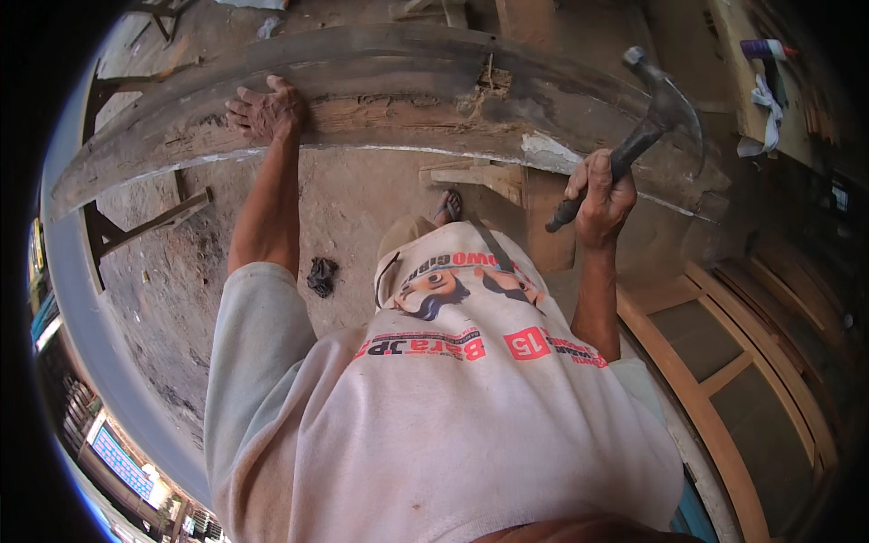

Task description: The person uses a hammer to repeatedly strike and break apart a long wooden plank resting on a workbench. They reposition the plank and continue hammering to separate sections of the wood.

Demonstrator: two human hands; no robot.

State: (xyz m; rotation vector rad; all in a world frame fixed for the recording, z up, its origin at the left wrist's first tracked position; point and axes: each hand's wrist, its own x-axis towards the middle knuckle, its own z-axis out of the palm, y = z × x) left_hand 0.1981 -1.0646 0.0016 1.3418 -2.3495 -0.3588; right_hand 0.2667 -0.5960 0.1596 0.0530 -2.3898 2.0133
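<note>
A long, weathered wooden beam (389,113) lies across in front of me, its face split and rotted in places, with a broken hollow (494,81) right of its middle. My left hand (269,110) rests on the beam's left part, palm down with the fingers apart. In my right hand (601,201) is a claw hammer (638,145), gripped by its dark handle. The hammer's head is raised over the right part of the beam. A pale, whitish patch (550,152) shows on the beam's near edge, left of the hammer.
Wooden trestles (484,176) stand beneath the beam. Framed wooden panels (715,362) lean at the right. On a bench at the far right are a purple bottle (765,49) and a white cloth (768,113). A crumpled black bag (321,276) lies on the dirt floor (344,208).
</note>
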